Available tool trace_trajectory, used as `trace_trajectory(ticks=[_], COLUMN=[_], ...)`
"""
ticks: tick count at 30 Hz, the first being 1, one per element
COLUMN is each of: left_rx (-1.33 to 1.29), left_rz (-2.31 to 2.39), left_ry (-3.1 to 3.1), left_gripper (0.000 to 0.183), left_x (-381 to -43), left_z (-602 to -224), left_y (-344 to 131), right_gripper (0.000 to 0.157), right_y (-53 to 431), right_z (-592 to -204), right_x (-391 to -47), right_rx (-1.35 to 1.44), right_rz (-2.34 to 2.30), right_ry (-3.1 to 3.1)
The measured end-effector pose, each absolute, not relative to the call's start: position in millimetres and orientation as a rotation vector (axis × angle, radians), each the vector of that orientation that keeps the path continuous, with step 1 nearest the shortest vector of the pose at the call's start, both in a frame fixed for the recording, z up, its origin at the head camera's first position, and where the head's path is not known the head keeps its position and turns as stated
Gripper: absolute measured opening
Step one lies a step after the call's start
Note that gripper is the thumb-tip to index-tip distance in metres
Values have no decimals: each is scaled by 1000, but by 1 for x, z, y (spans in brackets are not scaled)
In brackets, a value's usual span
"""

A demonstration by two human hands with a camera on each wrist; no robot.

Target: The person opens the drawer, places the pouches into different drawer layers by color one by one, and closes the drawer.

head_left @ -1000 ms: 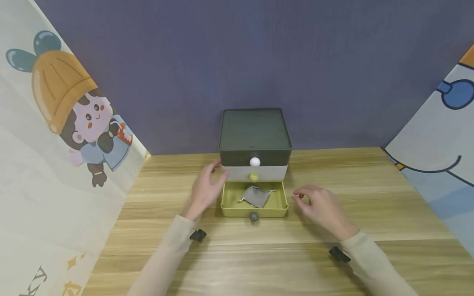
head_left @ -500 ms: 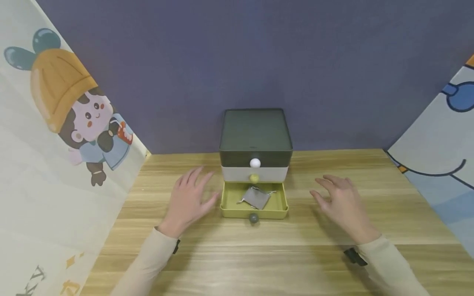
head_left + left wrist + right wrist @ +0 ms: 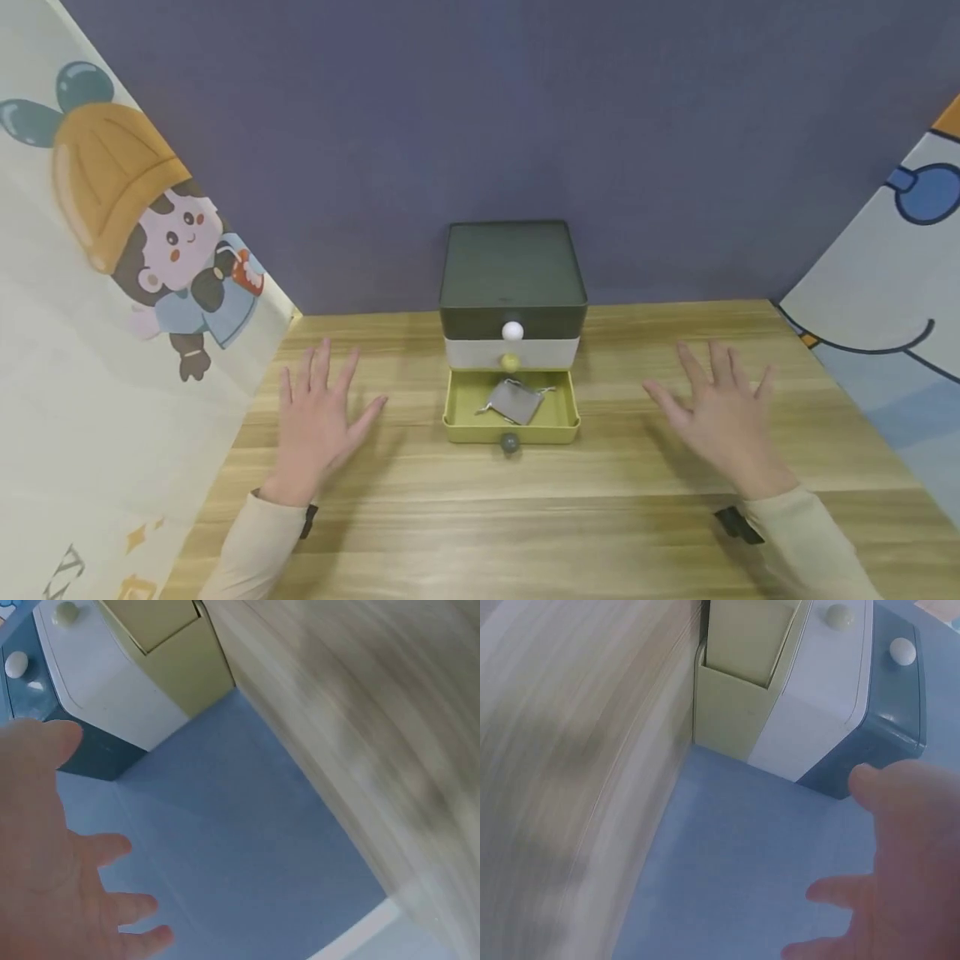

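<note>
A small three-tier drawer box [image 3: 513,267] stands against the back wall, dark green on top, white in the middle, yellow-green at the bottom. Its bottom drawer [image 3: 480,434] is pulled out, and a grey drawstring pouch [image 3: 516,402] lies inside. To the left of the box, my left hand [image 3: 315,429] is held with fingers spread, touching nothing. My right hand [image 3: 723,421] mirrors it on the right, fingers apart and holding nothing. Both wrist views show the side of the box beyond the thumbs, with the white knob [image 3: 16,664] on the top drawer.
The wooden table [image 3: 480,533] runs up to a dark blue-purple back wall [image 3: 495,108]. Panels with cartoon prints border it, a child in an orange hat [image 3: 127,175] on the left and a blue-and-white figure [image 3: 885,267] on the right.
Both hands have moved outward from the sides of the box, the left one leftward and the right one rightward. Their fingers have spread. The drawer and pouch look the same.
</note>
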State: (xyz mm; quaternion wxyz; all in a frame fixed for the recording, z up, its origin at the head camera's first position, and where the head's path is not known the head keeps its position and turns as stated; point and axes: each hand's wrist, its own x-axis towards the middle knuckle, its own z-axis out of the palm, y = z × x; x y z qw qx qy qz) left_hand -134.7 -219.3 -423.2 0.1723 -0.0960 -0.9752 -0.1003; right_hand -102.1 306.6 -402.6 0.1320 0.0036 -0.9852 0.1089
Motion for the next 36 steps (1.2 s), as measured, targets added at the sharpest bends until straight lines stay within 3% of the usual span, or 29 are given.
trace_trajectory(ticks=[21, 36], left_rx=[-171, -182], left_rz=[-294, -276], left_ry=[-2735, -2725], left_gripper=[90, 91], left_x=[-128, -130], left_z=[-421, -427], left_y=[-240, -240], right_gripper=[98, 94], right_y=[318, 309], right_z=[-408, -413], right_x=[-87, -89], right_rx=[18, 96], right_rz=[311, 327], right_ry=[-2974, -2939])
